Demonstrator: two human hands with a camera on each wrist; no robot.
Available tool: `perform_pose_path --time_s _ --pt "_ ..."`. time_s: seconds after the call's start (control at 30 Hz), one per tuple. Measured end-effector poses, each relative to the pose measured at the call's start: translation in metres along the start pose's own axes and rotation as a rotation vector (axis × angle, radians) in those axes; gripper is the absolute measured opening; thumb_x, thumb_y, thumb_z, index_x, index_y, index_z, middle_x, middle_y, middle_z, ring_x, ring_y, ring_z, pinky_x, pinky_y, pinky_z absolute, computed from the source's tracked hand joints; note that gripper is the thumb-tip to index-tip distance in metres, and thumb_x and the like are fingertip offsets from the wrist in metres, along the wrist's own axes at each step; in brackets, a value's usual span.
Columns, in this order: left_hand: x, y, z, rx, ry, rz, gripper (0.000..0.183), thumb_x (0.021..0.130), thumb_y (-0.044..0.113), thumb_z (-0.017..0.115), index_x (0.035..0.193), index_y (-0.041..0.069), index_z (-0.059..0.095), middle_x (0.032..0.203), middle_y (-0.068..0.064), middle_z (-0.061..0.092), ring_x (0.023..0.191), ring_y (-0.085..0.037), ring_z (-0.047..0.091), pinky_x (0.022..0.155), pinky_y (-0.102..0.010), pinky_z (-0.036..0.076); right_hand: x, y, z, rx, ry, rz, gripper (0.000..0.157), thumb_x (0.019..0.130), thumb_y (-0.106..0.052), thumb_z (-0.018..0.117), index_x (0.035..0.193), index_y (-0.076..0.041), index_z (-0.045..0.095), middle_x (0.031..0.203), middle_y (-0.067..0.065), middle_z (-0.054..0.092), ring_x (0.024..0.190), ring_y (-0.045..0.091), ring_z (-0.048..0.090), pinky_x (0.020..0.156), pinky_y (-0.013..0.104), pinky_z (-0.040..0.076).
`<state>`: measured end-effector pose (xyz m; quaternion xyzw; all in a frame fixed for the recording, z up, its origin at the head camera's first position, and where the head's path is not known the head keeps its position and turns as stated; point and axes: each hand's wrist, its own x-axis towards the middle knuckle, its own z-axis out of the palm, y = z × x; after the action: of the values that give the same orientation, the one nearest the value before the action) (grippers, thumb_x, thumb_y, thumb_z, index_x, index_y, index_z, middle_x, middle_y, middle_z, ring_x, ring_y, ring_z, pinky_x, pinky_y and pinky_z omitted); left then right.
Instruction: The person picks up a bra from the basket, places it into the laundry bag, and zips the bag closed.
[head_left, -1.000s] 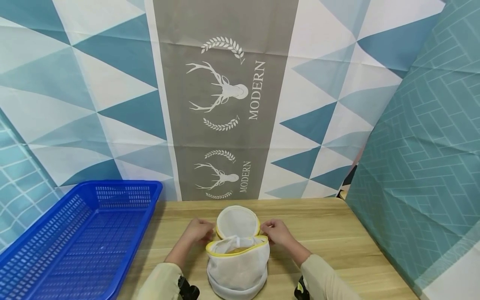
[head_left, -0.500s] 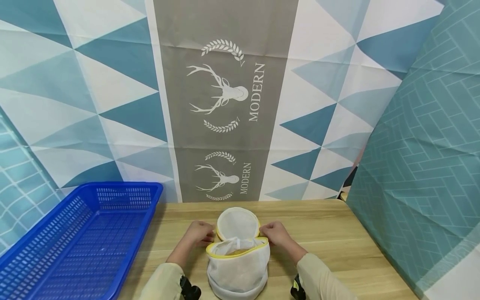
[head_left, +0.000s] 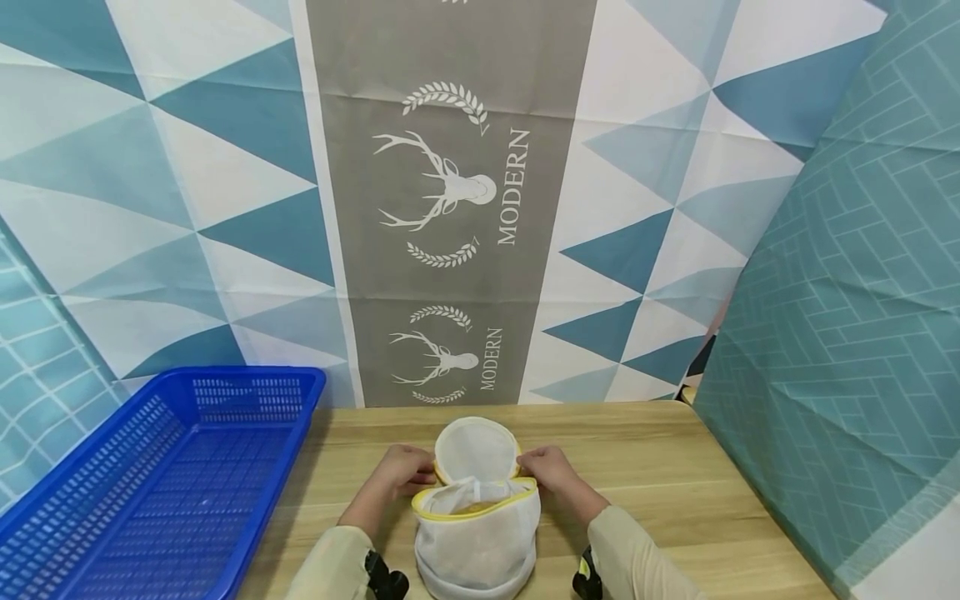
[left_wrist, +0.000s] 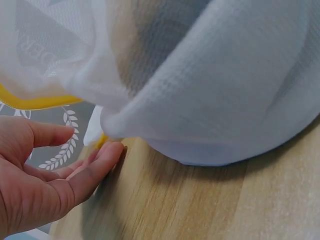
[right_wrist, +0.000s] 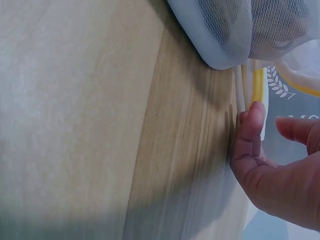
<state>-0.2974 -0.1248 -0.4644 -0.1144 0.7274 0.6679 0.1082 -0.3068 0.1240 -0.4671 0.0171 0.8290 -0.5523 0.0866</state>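
A white mesh laundry bag [head_left: 477, 546] with yellow trim stands upright on the wooden table, its top unzipped. Something yellowish-brown [head_left: 477, 507] shows inside, its kind unclear. The bag's round mesh lid [head_left: 476, 450] is folded back on the far side. At the lid's left edge is my left hand [head_left: 405, 471], thumb apart from the fingers; in the left wrist view its fingertips [left_wrist: 114, 150] lie by the yellow trim. My right hand [head_left: 551, 469] is at the lid's right edge. In the right wrist view its fingertips [right_wrist: 256, 111] touch the trim, and the thumb stands away.
A large blue plastic basket [head_left: 296, 454] with perforated walls stands to the left of the bag. The wooden table [head_left: 637, 467] extends to the right. A patterned cloth [head_left: 420, 275] hangs behind it, and a teal one [head_left: 847, 375] hangs along the right side.
Both hands have moved slightly inward, closer to the lid's edges. The bag and its lid keep their place and shape.
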Motion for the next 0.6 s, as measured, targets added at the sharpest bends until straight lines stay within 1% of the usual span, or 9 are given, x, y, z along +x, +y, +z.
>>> perform_pose_path --time_s 0.07,0.2,0.33,0.43,0.53,0.6 --pt "0.0011 -0.0006 -0.0003 -0.022 -0.011 -0.001 0.025 0.09 0.005 0.053 0.107 -0.014 0.056 0.072 -0.008 0.061 0.06 -0.013 0.059 0.061 -0.027 0.056 0.0012 0.0007 0.0006 0.033 0.002 0.008 0.028 0.087 -0.01 0.056 0.102 0.012 0.064 0.067 0.003 0.063 0.053 0.007 0.052 0.049 0.021 0.044" --pt "0.0021 -0.0009 -0.0001 -0.07 -0.031 0.008 0.031 0.092 0.003 0.05 0.116 -0.016 0.05 0.075 -0.007 0.06 0.061 -0.012 0.058 0.063 -0.027 0.056 0.0011 -0.001 0.0006 0.117 -0.007 0.023 0.027 0.087 -0.008 0.053 0.102 0.013 0.062 0.064 0.0 0.062 0.056 0.006 0.055 0.052 0.02 0.045" --pt "0.0033 -0.001 0.0012 -0.092 -0.046 0.019 0.039 0.094 0.002 0.047 0.126 -0.019 0.042 0.078 -0.007 0.058 0.064 -0.012 0.057 0.066 -0.029 0.057 -0.0011 -0.004 0.0003 0.181 -0.021 0.041 0.028 0.09 -0.007 0.049 0.105 0.014 0.06 0.062 -0.003 0.06 0.056 0.004 0.056 0.054 0.02 0.046" --pt "0.0051 -0.0009 0.0017 -0.103 -0.047 0.026 0.042 0.094 0.001 0.046 0.129 -0.019 0.038 0.076 -0.007 0.056 0.064 -0.011 0.057 0.066 -0.029 0.057 -0.0015 -0.0057 0.0002 0.21 -0.026 0.039 0.027 0.09 -0.007 0.049 0.103 0.014 0.06 0.061 -0.004 0.059 0.055 0.003 0.055 0.054 0.019 0.047" --pt "0.0067 -0.0003 0.0021 -0.104 -0.035 0.039 0.042 0.094 0.001 0.047 0.129 -0.019 0.039 0.073 -0.005 0.055 0.063 -0.011 0.056 0.064 -0.028 0.056 -0.0005 -0.0066 -0.0003 0.222 -0.037 0.029 0.028 0.092 -0.009 0.05 0.105 0.014 0.06 0.062 -0.004 0.059 0.055 0.002 0.055 0.053 0.018 0.046" --pt "0.008 -0.0002 0.0027 -0.101 -0.023 0.045 0.038 0.093 0.001 0.048 0.125 -0.018 0.044 0.071 -0.005 0.054 0.062 -0.011 0.055 0.063 -0.027 0.056 0.0007 -0.0074 -0.0007 0.228 -0.039 0.023 0.029 0.093 -0.01 0.051 0.108 0.014 0.059 0.064 -0.004 0.059 0.055 0.002 0.055 0.053 0.017 0.046"
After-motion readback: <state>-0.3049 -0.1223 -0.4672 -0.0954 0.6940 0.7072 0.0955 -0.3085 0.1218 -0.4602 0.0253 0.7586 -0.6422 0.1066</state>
